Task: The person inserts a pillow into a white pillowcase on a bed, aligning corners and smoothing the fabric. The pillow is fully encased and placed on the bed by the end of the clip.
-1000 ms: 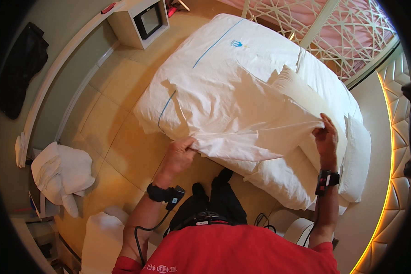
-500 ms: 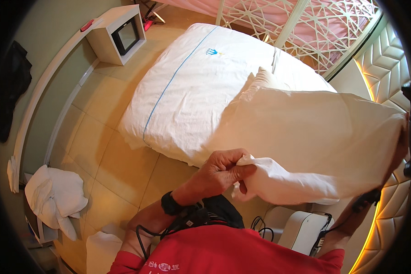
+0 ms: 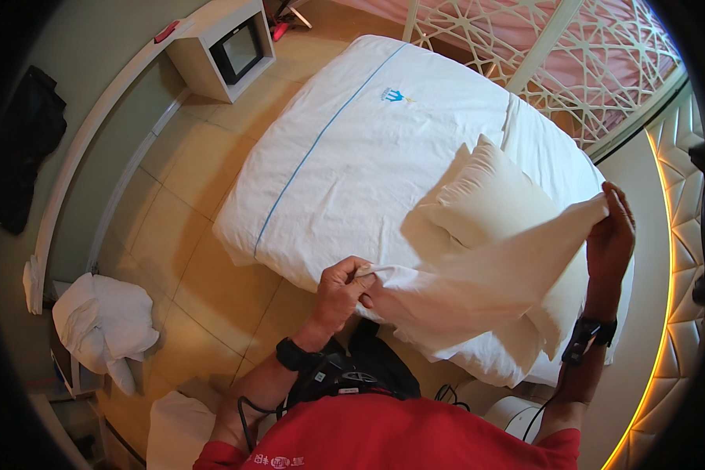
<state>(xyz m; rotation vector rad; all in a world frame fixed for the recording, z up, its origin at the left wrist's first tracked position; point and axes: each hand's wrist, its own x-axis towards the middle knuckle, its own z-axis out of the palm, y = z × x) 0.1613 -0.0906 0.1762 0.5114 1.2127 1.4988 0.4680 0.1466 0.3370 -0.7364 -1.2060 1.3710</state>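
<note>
A white pillowcase (image 3: 486, 286) hangs stretched in the air between my two hands over the near side of the bed. My left hand (image 3: 340, 293) pinches one corner of it between thumb and fingers. Over at the head end, my right hand (image 3: 612, 239) is raised and grips another corner. Beneath and behind the cloth lie white pillows (image 3: 489, 196), partly hidden by it. The bed is covered with a white duvet (image 3: 333, 172) that has a blue stripe and a small blue emblem.
A padded headboard (image 3: 685, 305) with a lit edge stands at the right. Crumpled white linen (image 3: 106, 321) is piled at the left, and more white cloth (image 3: 180, 431) lies near my left arm. A white cabinet (image 3: 227, 51) and a lattice screen (image 3: 548, 63) are farther off.
My right hand has come inward from the far right, so the pillowcase hangs narrower and slacker. The pillows behind it now show more. The view has shifted slightly.
</note>
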